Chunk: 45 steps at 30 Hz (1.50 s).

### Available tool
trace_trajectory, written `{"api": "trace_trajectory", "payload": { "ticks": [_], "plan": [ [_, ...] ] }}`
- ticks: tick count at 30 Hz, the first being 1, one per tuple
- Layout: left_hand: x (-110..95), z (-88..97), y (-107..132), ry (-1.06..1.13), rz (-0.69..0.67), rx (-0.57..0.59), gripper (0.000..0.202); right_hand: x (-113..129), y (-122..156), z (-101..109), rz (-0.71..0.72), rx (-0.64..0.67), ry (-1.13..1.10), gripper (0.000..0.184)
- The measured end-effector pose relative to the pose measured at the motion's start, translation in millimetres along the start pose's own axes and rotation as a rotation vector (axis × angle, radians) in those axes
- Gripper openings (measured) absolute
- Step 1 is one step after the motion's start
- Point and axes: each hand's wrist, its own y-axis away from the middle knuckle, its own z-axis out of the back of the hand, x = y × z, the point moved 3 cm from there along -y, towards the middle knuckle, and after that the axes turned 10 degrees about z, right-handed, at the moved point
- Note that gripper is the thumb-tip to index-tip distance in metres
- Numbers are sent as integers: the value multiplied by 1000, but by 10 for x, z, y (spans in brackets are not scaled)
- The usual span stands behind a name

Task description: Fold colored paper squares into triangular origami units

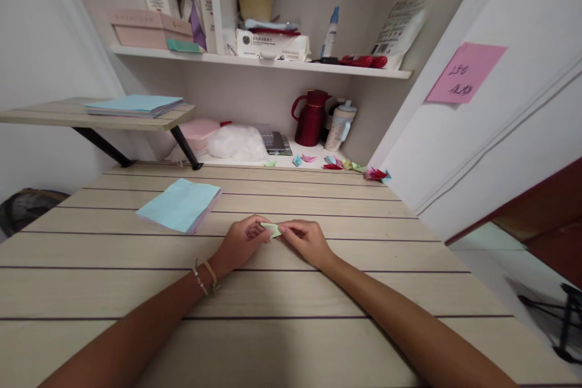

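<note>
1. Gripping with thumb and fingers, the left hand (243, 241) is holding the left part of a small, pale-green, pointed piece of folded paper (271, 228).
2. The right hand (309, 241) is pinching that same piece at its right end, between thumb and fingers. Both hands are sharing one object; neither is resting free.
3. The piece is sitting between the two sets of fingertips, over the pale wood-grain tabletop with dark lines (273, 333). Whether it is touching the surface: cannot tell.
4. Progress on this piece (judgement): it is already showing folds and a compact outline, so work is probably well past the first crease. Fingers are covering too much to say which folds are missing.
5. Completed-looking pieces: beyond the hands, a small light-blue folded paper (297, 160) and a small pink folded paper (308, 158) are lying on the white ledge. Beyond the right hand, a flat red folded paper (333, 167) is lying near others, and a pink, red and blue paper cluster (376, 174) is sitting farther right. Exact count unclear.
6. Sheets remaining: beyond and left of the left hand, a square, blue-topped paper stack (184, 203) is lying flat, apparently unfolded. Farther out, a second blue-topped stack (136, 103) is resting on a black-legged wooden stand (45, 112).
</note>
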Motion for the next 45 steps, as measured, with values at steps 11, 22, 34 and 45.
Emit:
{"api": "trace_trajectory", "payload": {
  "ticks": [11,22,34,45],
  "plan": [
    [-21,7,12,-290,-95,-60,15,-33,13,-3,-36,45,22,24],
    [77,9,-36,54,11,-9,17,-17,21,-20,11,-57,-32,27],
    [63,-36,-44,172,115,123,27,67,23,62,218,-171,171,21],
    [11,-1,-33,-65,-107,34,18,43,2,-9,45,10,10,32]
  ]
}}
